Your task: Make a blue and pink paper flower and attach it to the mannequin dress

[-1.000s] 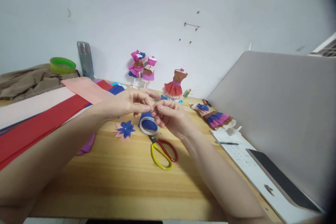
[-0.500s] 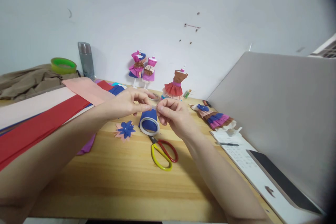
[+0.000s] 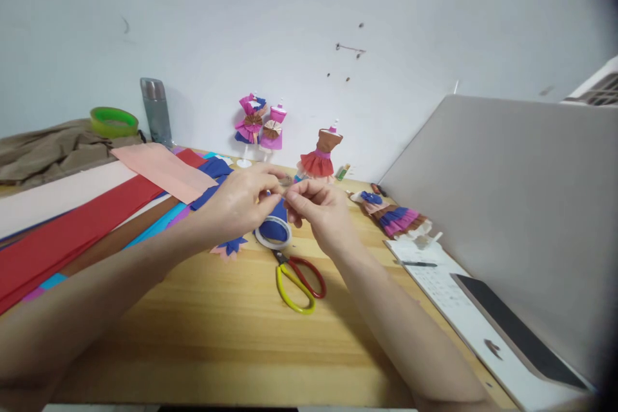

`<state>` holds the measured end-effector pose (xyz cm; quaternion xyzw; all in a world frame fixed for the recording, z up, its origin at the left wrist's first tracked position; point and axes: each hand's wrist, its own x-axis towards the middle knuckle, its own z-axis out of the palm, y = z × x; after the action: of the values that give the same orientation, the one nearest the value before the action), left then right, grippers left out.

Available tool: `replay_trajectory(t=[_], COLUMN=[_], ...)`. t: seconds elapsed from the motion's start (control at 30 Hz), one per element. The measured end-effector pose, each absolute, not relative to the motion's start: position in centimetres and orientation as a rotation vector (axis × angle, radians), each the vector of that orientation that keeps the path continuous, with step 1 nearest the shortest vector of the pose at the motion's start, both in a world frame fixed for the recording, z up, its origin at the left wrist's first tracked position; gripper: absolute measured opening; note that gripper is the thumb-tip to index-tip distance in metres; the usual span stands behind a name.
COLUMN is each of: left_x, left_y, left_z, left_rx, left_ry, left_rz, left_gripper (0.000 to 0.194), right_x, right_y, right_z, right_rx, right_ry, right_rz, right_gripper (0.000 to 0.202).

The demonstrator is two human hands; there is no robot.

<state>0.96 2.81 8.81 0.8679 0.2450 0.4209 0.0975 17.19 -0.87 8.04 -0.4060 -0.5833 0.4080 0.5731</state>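
Note:
My left hand [image 3: 248,198] is closed in a pinch, its fingertips close to those of my right hand. My right hand [image 3: 313,206] pinches too, thumb against forefinger. Whatever lies between the fingertips is too small to make out. Just below them a white tape roll [image 3: 261,239] with blue material inside lies on the table. Scissors [image 3: 297,283] with one yellow and one red handle rest in front of the roll. A blue and peach paper flower [image 3: 230,249] is partly hidden under my left hand.
Crepe paper strips [image 3: 87,232] fill the left side, with a green tape roll [image 3: 114,122] and a bottle [image 3: 157,111] behind. Small dressed forms [image 3: 317,158] stand at the wall. On the right are a doll dress [image 3: 398,219], a phone [image 3: 519,328] and a grey panel [image 3: 506,206].
My left hand and forearm have moved lower, now covering part of the flower and uncovering brown and light blue strips. Both hands stay pinched close together.

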Motion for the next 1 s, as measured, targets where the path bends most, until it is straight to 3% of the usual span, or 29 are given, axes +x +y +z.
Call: replay_trajectory(t=[0.5,1.0], left_x=[1.2,1.6], left_y=[2.3,2.8], left_z=[8.9,8.4], left_rx=[2.422,2.336], left_ry=[0.811,0.874], left_rz=[1.199,1.191], left_gripper=[0.024,0.024], right_x=[16.7,16.9], right_y=[-1.9,-1.4], right_z=[7.7,6.4], right_rx=[-1.003,-1.014], right_ry=[-1.618,-1.824], right_rz=[0.54,0.298], right_gripper=[0.015,0.037])
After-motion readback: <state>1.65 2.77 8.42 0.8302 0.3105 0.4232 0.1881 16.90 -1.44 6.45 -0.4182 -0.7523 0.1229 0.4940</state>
